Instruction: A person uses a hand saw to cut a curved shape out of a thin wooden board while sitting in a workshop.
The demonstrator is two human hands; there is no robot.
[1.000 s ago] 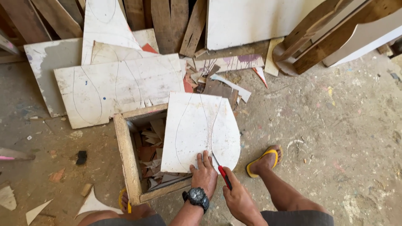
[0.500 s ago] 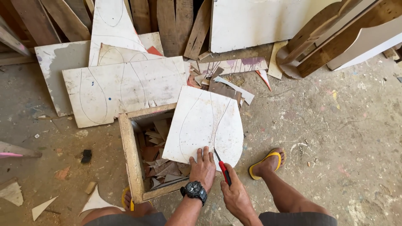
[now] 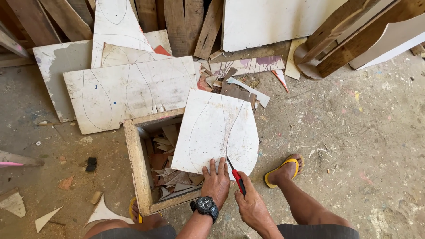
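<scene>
A white board (image 3: 212, 128) with curved pencil outlines lies across the top of an open wooden box (image 3: 137, 163). My left hand (image 3: 216, 182), with a black watch on its wrist, presses flat on the board's near edge. My right hand (image 3: 253, 207) is shut on a red-handled utility knife (image 3: 237, 176), whose blade touches the board near a drawn curve at the near edge. The box holds several offcuts of thin board.
More marked white boards (image 3: 128, 90) and planks lean at the back. A wooden frame (image 3: 349, 44) stands at the back right. My feet in yellow sandals (image 3: 283, 170) rest on the dusty concrete floor. Scraps (image 3: 104, 212) lie at the left.
The camera view has shifted slightly. My hands, the knife and the board stay in nearly the same place.
</scene>
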